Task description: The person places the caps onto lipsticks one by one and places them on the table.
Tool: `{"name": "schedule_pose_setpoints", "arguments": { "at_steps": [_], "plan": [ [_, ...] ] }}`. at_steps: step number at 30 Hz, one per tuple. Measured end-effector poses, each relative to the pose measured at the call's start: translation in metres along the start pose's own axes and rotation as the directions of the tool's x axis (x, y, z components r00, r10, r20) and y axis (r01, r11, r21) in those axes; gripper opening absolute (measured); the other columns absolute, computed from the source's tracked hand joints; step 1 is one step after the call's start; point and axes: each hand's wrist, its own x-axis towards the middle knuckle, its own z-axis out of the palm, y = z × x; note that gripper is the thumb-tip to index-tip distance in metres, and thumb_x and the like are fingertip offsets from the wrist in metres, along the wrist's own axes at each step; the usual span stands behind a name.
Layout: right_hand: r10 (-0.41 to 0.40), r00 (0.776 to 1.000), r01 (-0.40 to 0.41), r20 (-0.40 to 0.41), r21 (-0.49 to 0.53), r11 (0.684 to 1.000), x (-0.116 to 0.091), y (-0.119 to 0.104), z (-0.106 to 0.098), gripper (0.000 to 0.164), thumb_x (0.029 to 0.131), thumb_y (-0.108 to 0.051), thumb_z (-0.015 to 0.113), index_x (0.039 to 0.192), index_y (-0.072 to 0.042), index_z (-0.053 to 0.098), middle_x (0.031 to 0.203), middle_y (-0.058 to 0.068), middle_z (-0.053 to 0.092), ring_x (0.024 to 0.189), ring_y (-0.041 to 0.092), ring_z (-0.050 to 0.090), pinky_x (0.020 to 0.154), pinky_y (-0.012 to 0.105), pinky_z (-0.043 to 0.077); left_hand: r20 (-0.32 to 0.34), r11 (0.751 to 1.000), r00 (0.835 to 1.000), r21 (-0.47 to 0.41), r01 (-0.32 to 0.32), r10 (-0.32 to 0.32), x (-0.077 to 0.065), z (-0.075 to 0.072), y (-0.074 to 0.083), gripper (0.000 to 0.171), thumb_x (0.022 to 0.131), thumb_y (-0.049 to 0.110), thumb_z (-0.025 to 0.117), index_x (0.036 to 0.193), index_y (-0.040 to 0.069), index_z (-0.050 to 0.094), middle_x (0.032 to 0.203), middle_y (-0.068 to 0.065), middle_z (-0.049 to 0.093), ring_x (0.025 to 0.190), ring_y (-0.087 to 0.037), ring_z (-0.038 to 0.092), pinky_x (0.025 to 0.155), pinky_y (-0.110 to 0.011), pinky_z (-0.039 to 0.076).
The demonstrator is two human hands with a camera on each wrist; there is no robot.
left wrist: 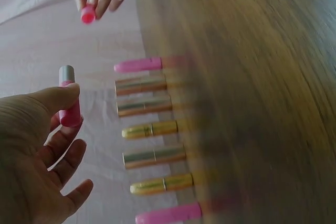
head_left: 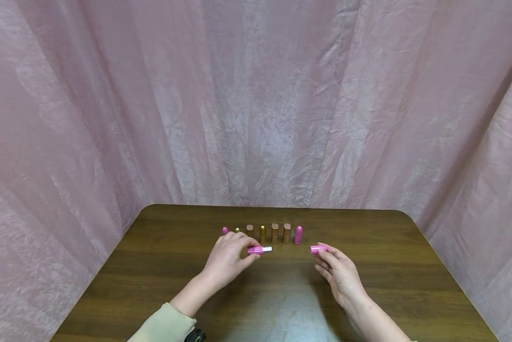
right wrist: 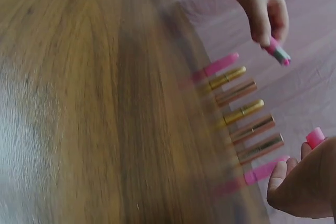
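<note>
My left hand (head_left: 227,256) pinches the pink base of a lipstick (head_left: 256,250) between thumb and fingers. Its silver collar points right, and in the right wrist view a bit of pink shows at the collar's end. Off to the right, my right hand (head_left: 341,275) holds the pink lipstick cap (head_left: 317,249) by thumb and fingertips, with the cap's open end facing the left hand, as the left wrist view shows. Base and cap are apart, both held above the table. Behind the hands, a row of closed lipstick tubes stands upright, the nearest to the right hand being a pink tube (head_left: 298,235).
The row also has rose-gold square tubes (head_left: 287,233), gold tubes (head_left: 262,234) and another pink tube (left wrist: 168,214) at its left end, partly hidden by the left hand in the head view. A brown wooden table (head_left: 281,304) lies below; pink curtains (head_left: 256,104) hang behind it.
</note>
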Motion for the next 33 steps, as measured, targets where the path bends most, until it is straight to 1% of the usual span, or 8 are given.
{"name": "schedule_pose_setpoints", "arguments": {
  "at_steps": [2,4,9,15,17,22,26,33],
  "plan": [
    [-0.004,1.0,0.004,0.01,-0.015,1.0,-0.002,0.002,0.006,0.022,0.1,-0.012,0.066,0.121,-0.007,0.066,0.102,-0.003,0.073,0.103,0.014,0.067,0.094,0.033,0.053,-0.004,1.0,1.0,0.006,-0.017,0.017,0.002,0.004,0.005,0.02,0.086,0.037,0.083,0.102,0.028,0.076,0.095,0.015,0.066,0.09,-0.01,0.054,0.087,-0.038,0.045],
    [-0.007,1.0,0.008,0.021,-0.035,0.999,-0.003,0.004,0.011,0.025,0.098,-0.011,0.068,0.122,-0.005,0.066,0.103,-0.002,0.073,0.104,0.014,0.067,0.094,0.033,0.053,-0.004,1.0,1.0,0.007,-0.028,0.028,0.004,0.007,0.009,0.02,0.086,0.037,0.083,0.103,0.028,0.076,0.096,0.015,0.066,0.089,-0.011,0.054,0.085,-0.037,0.045],
    [-0.021,0.999,0.025,0.046,-0.098,0.995,-0.006,0.009,0.023,0.03,0.095,-0.01,0.071,0.124,-0.001,0.067,0.105,-0.001,0.072,0.101,0.011,0.066,0.09,0.031,0.053,0.017,1.0,1.0,-0.001,-0.021,0.021,0.006,0.012,0.016,0.02,0.087,0.036,0.082,0.104,0.027,0.077,0.099,0.013,0.067,0.092,-0.011,0.055,0.088,-0.039,0.045],
    [-0.043,0.997,0.052,0.065,-0.142,0.988,-0.007,0.015,0.032,0.026,0.091,-0.011,0.075,0.116,-0.003,0.073,0.105,0.0,0.071,0.098,0.013,0.062,0.086,0.03,0.052,0.032,1.0,0.999,-0.008,-0.026,0.026,0.006,0.015,0.019,0.02,0.088,0.037,0.081,0.106,0.027,0.077,0.098,0.012,0.067,0.091,-0.012,0.054,0.085,-0.037,0.044],
    [-0.044,0.996,0.054,0.072,-0.146,0.988,-0.008,0.016,0.034,0.025,0.091,-0.012,0.076,0.115,-0.004,0.073,0.103,0.0,0.072,0.098,0.014,0.062,0.087,0.031,0.052,0.032,0.999,0.999,-0.01,-0.032,0.032,0.006,0.016,0.02,0.02,0.089,0.036,0.081,0.106,0.027,0.077,0.098,0.013,0.066,0.09,-0.012,0.053,0.084,-0.037,0.044],
    [-0.036,0.995,0.048,0.088,-0.138,0.989,-0.008,0.018,0.038,0.029,0.091,-0.01,0.075,0.117,0.001,0.071,0.101,0.0,0.073,0.095,0.013,0.062,0.087,0.031,0.052,0.041,0.999,0.998,-0.007,-0.039,0.04,0.007,0.017,0.021,0.02,0.089,0.037,0.08,0.106,0.027,0.077,0.099,0.013,0.066,0.091,-0.012,0.053,0.083,-0.036,0.044],
    [-0.038,0.995,0.052,0.09,-0.157,0.986,-0.008,0.019,0.038,0.031,0.091,-0.01,0.075,0.119,0.003,0.07,0.104,0.001,0.073,0.096,0.013,0.062,0.089,0.031,0.052,0.042,0.999,0.998,-0.008,-0.043,0.044,0.007,0.017,0.021,0.021,0.089,0.037,0.08,0.106,0.026,0.077,0.099,0.012,0.066,0.092,-0.012,0.054,0.083,-0.036,0.044],
    [-0.05,0.995,0.066,0.09,-0.188,0.98,-0.006,0.023,0.037,0.029,0.092,-0.012,0.076,0.117,0.003,0.072,0.107,0.002,0.073,0.099,0.013,0.064,0.093,0.034,0.052,0.038,0.999,0.998,-0.01,-0.05,0.05,0.007,0.017,0.022,0.02,0.089,0.037,0.08,0.106,0.027,0.077,0.098,0.013,0.066,0.091,-0.011,0.053,0.082,-0.035,0.044]
  ]
}}
